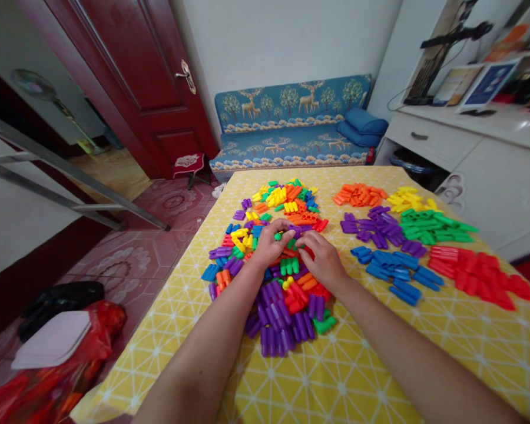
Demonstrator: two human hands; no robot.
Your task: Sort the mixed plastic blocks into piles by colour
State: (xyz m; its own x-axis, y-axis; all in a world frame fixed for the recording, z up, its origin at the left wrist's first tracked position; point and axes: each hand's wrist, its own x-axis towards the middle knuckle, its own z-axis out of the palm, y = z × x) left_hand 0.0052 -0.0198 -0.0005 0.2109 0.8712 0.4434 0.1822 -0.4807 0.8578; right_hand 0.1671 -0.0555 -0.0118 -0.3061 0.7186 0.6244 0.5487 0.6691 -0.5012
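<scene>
My left hand (271, 241) and my right hand (321, 254) meet over a mixed pile of bullet-shaped plastic building pieces. Between their fingertips is a purple plastic piece (295, 230), partly covered by the fingers. My left hand is closed on it, and a green bit shows by its thumb. The right hand's thumb and fingers are bent in a pinch at the other side of the piece. Under and around the hands lie joined rows of pieces, including green ones (289, 266), red ones (295, 297) and a large cluster of purple ones (276, 318).
At the table's right lie sorted groups: orange (360, 195), yellow (408, 199), purple (382, 227), green (435, 227), blue (393, 268) and red (479, 274). A yellow patterned cloth (318, 377) covers the table. Beyond stand a blue sofa (287, 147) and a white cabinet (481, 159).
</scene>
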